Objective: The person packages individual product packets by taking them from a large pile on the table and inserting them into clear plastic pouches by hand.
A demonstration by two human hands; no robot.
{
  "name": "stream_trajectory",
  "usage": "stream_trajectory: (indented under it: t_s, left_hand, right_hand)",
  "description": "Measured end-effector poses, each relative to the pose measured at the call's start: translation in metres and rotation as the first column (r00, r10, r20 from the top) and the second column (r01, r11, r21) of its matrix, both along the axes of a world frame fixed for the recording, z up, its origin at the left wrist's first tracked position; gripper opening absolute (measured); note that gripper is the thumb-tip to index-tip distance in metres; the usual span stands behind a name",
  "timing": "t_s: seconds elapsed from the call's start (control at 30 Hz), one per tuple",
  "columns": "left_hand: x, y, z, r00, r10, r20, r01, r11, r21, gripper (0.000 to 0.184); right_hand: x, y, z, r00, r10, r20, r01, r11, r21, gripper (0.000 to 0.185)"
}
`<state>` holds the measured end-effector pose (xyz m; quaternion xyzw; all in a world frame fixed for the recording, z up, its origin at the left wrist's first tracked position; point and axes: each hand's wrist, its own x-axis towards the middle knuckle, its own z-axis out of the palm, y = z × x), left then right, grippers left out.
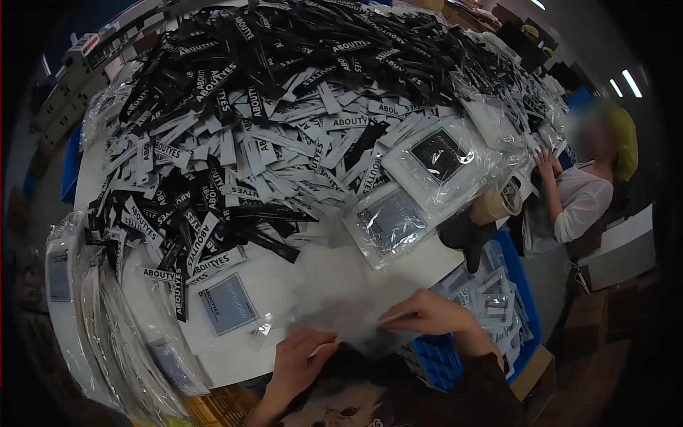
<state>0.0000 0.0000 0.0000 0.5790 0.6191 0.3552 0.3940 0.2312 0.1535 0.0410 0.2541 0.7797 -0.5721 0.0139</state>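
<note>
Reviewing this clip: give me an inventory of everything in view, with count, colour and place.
Clear bag: one, translucent, between the hands
Black strips: many, black, heaped mostly at the table's back
White strips: many, white, mid-heap
Labelled packs: several, white with dark or grey squares, around the heap
Table: one, white, beneath the heap
Tan container: one, tan, right table edge
Blue basket: one, blue, right, holding packets
Blue crate: one, blue, below right hand
Yellow crate: one, yellow, bottom left
Co-worker: one, pale top, right
Left hand: one, bare, pinching the bag
Right hand: one, bare, pinching the bag
Background clutter: count unclear
</note>
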Motion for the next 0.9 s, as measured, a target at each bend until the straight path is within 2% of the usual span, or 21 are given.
stream_trajectory:
  t_s: [0.07, 0.1, 0.13, 0.17, 0.2, 0.23, 0.27, 0.3, 0.37, 0.43, 0.5, 0.53, 0.6, 0.67, 0.73, 0.8, 0.87, 0.9]
  left_hand:
    - [-0.004, 0.0, -0.005, 0.987, 0.163, 0.001, -0.16, 0.969, 0.189, 0.021]
    - [0.006, 0.003, -0.008, 0.979, 0.183, 0.089, -0.197, 0.963, 0.183, 0.021]
    - [-0.005, 0.003, -0.013, 0.948, 0.319, -0.012, -0.304, 0.913, 0.271, 0.023]
    - [-0.017, 0.003, -0.016, 0.886, 0.452, -0.101, -0.389, 0.845, 0.365, 0.025]
    - [-0.029, 0.003, -0.017, 0.868, 0.457, -0.196, -0.357, 0.846, 0.395, 0.031]
    - [-0.029, 0.005, -0.019, 0.861, 0.472, -0.192, -0.369, 0.837, 0.404, 0.031]
    - [-0.029, 0.007, -0.02, 0.815, 0.495, -0.302, -0.352, 0.836, 0.421, 0.034]
    - [-0.03, 0.01, -0.022, 0.754, 0.515, -0.408, -0.335, 0.835, 0.436, 0.036]
    - [-0.032, 0.008, -0.035, 0.753, 0.527, -0.395, -0.337, 0.824, 0.456, 0.038]
    - [-0.034, 0.004, -0.043, 0.755, 0.532, -0.384, -0.332, 0.815, 0.476, 0.04]
    - [-0.036, 0.003, -0.047, 0.769, 0.539, -0.344, -0.347, 0.804, 0.483, 0.041]
    - [-0.036, 0.003, -0.048, 0.762, 0.55, -0.34, -0.352, 0.794, 0.496, 0.041]
    - [-0.037, 0.002, -0.049, 0.765, 0.553, -0.33, -0.369, 0.796, 0.48, 0.041]
    - [-0.038, 0.003, -0.049, 0.764, 0.558, -0.323, -0.381, 0.795, 0.472, 0.04]
    - [-0.039, 0.001, -0.048, 0.781, 0.541, -0.313, -0.364, 0.801, 0.476, 0.042]
    - [-0.04, 0.0, -0.047, 0.783, 0.546, -0.298, -0.367, 0.793, 0.486, 0.039]
    - [-0.039, 0.0, -0.047, 0.787, 0.55, -0.278, -0.375, 0.785, 0.493, 0.037]
    - [-0.04, 0.0, -0.047, 0.787, 0.556, -0.269, -0.376, 0.777, 0.505, 0.035]
  right_hand:
    - [0.039, 0.008, 0.013, 0.912, 0.042, 0.409, -0.141, 0.966, 0.215, 0.026]
    - [0.051, 0.01, 0.048, 0.725, 0.021, 0.689, -0.275, 0.925, 0.262, 0.03]
    - [0.046, 0.014, 0.044, 0.738, 0.033, 0.674, -0.291, 0.917, 0.274, 0.03]
    - [0.039, 0.016, 0.041, 0.839, 0.017, 0.544, -0.269, 0.881, 0.388, 0.033]
    - [0.029, 0.019, 0.041, 0.917, 0.012, 0.398, -0.225, 0.841, 0.492, 0.037]
    - [0.012, 0.024, 0.042, 0.968, 0.052, 0.244, -0.161, 0.878, 0.451, 0.035]
    - [-0.012, 0.027, 0.043, 0.99, 0.041, 0.133, -0.095, 0.898, 0.43, 0.034]
    - [-0.038, 0.03, 0.043, 0.999, 0.027, 0.021, -0.033, 0.916, 0.401, 0.032]
    - [-0.092, 0.042, 0.026, 0.963, 0.107, -0.247, 0.033, 0.864, 0.502, 0.025]
    - [-0.149, 0.063, -0.007, 0.908, 0.14, -0.394, 0.128, 0.804, 0.581, 0.025]
    - [-0.201, 0.079, -0.041, 0.843, 0.18, -0.506, 0.282, 0.653, 0.702, 0.025]
    - [-0.214, 0.082, -0.048, 0.839, 0.194, -0.508, 0.28, 0.646, 0.71, 0.025]
    - [-0.232, 0.08, -0.055, 0.956, 0.107, -0.272, 0.173, 0.544, 0.821, 0.024]
    - [-0.234, 0.08, -0.056, 0.946, 0.131, -0.297, 0.192, 0.512, 0.837, 0.021]
    - [-0.228, 0.078, -0.047, 0.955, 0.107, -0.277, 0.123, 0.704, 0.699, 0.022]
    - [-0.226, 0.085, -0.035, 0.954, 0.111, -0.28, 0.117, 0.721, 0.683, 0.024]
    - [-0.228, 0.094, -0.021, 0.977, -0.01, -0.212, 0.159, 0.698, 0.699, 0.025]
    - [-0.235, 0.1, -0.025, 0.953, 0.013, -0.302, 0.219, 0.658, 0.72, 0.025]
